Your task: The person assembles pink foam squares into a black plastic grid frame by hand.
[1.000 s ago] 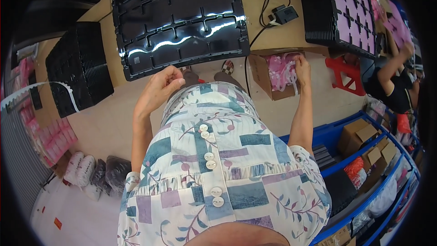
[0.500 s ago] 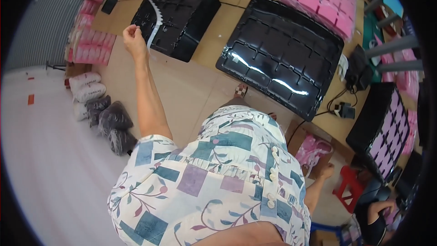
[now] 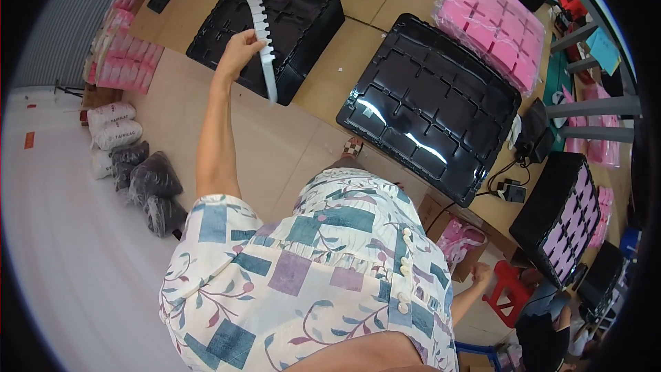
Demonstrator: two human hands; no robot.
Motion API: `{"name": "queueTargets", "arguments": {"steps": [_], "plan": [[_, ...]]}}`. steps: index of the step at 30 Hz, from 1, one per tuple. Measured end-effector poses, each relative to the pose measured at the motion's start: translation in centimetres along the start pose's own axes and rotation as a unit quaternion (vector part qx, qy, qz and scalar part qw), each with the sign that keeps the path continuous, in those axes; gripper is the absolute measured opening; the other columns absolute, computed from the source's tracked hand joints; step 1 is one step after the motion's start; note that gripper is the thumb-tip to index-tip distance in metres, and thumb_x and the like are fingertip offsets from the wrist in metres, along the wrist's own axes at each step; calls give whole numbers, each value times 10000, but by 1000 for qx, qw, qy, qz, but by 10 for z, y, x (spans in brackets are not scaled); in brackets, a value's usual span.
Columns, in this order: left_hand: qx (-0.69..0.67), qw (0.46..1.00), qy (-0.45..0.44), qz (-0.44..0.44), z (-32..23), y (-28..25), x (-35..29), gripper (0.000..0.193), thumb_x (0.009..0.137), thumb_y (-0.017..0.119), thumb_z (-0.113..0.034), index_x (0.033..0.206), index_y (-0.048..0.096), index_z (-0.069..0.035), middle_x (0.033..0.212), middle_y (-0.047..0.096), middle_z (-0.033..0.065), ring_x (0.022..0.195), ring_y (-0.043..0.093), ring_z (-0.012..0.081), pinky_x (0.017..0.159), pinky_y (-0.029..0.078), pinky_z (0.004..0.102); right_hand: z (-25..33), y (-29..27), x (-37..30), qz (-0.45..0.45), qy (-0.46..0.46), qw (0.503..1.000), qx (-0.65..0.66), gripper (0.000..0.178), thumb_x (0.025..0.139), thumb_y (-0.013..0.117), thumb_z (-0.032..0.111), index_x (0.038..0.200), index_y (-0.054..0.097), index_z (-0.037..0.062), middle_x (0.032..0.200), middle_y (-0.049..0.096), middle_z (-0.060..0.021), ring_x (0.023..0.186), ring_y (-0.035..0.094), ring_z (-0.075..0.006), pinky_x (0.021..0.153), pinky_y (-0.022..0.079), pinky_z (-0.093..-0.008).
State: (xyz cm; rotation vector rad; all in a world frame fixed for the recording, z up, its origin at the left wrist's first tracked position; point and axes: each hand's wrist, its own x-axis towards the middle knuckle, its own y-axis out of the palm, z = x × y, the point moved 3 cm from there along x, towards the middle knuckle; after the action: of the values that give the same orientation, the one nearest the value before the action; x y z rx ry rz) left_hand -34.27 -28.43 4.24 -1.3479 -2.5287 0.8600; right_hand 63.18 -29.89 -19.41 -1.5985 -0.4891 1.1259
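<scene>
My left hand [image 3: 238, 55] is stretched out ahead at the upper left, its fingers closed on a long white strip [image 3: 259, 19] with notches along one edge. The strip runs from the top of the view down past my fingers, and its lower end hangs free. Behind it on the table lies a black moulded plastic tray [image 3: 303, 14], its top divided into blocks. My right hand [image 3: 481, 274] is low at the right, away from the trays, with its fingers curled and nothing visible in them.
A larger glossy black tray [image 3: 427, 103] sits on the brown table [image 3: 313, 86]. Beside it lies a plastic-wrapped pink stack [image 3: 492, 24]. Wrapped bundles [image 3: 148, 176] line the left wall. A red stool [image 3: 506, 293] and another person [image 3: 544, 334] are at the lower right.
My left hand has moved right and is now closed on the strip, which showed to the right of my fingers before. My right hand has shifted slightly left and down in view.
</scene>
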Motion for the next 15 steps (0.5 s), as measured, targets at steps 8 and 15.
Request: {"name": "queueTargets", "arguments": {"steps": [8, 15], "plan": [[-397, 904, 8, 156, -118, 140, -132, 108, 926, 612, -57, 1024, 600, -14, 789, 665, 39, 562, 558, 37, 433, 364, 156, 381, -195, -268, 135, -329, 797, 488, 177, 932, 591, 137, 942, 697, -4, 793, 653, -22, 723, 578, -74, 654, 445, -206], [-395, 908, 46, 132, -153, 186, -162, 70, 914, 639, -60, 945, 591, -20, 753, 652, 36, 581, 551, 35, 483, 386, 169, 493, -165, -291, 222, -495, 698, 467, 244, 786, 765, 105, 1000, 701, 8, 781, 664, 8, 652, 537, -35, 599, 454, -195]]}}
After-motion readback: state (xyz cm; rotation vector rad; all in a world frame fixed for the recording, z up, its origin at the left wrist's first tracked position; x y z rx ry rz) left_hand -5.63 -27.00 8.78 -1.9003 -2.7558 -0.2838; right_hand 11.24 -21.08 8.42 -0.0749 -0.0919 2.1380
